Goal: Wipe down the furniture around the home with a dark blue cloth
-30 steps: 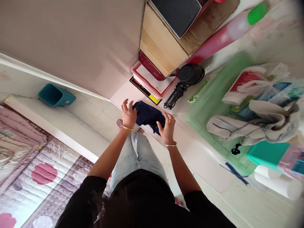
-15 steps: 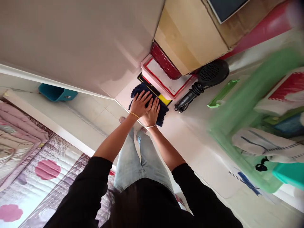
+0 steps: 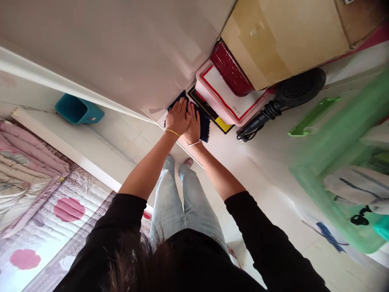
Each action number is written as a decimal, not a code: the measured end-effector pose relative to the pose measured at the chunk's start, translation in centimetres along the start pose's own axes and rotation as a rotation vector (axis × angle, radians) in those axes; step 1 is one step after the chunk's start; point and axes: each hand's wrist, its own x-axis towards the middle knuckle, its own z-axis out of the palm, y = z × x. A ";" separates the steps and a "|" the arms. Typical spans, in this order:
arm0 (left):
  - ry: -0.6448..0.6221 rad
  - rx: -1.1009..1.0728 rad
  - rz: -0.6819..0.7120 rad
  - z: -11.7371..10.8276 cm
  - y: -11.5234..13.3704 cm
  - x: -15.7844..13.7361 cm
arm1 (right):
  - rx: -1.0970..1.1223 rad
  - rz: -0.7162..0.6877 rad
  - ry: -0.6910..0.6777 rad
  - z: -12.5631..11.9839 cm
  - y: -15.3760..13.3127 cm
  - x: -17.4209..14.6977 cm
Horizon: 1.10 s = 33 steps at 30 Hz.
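A dark blue cloth (image 3: 204, 125) lies on the white surface (image 3: 258, 170) close to the wall. My left hand (image 3: 178, 117) rests flat on it, fingers stretched toward the wall, with a yellow band at the wrist. Beside it, and partly under its edge, my right hand (image 3: 192, 125) presses on the same cloth, also flat. A thin bracelet circles the right wrist. Just right of the cloth is a flat black and yellow item (image 3: 223, 123), partly beneath a pink container (image 3: 240, 117) with a red-bordered white top.
A dark red box (image 3: 231, 73) and a cardboard box (image 3: 267, 40) are stacked behind the pink container. Right of them lie a black hair dryer (image 3: 285, 97), a green plastic piece (image 3: 313, 115) and a green basket (image 3: 306, 162). A blue bin (image 3: 79, 109) stands at left.
Both hands have slid the cloth toward the wall and left, away from the black and yellow item. The camera view has shifted, and the cloth looks more bunched under the hands.
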 end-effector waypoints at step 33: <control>-0.257 -0.638 -0.152 -4.7 12.2 -22.4 | 0.395 0.065 -0.665 -14.8 6.6 -21.7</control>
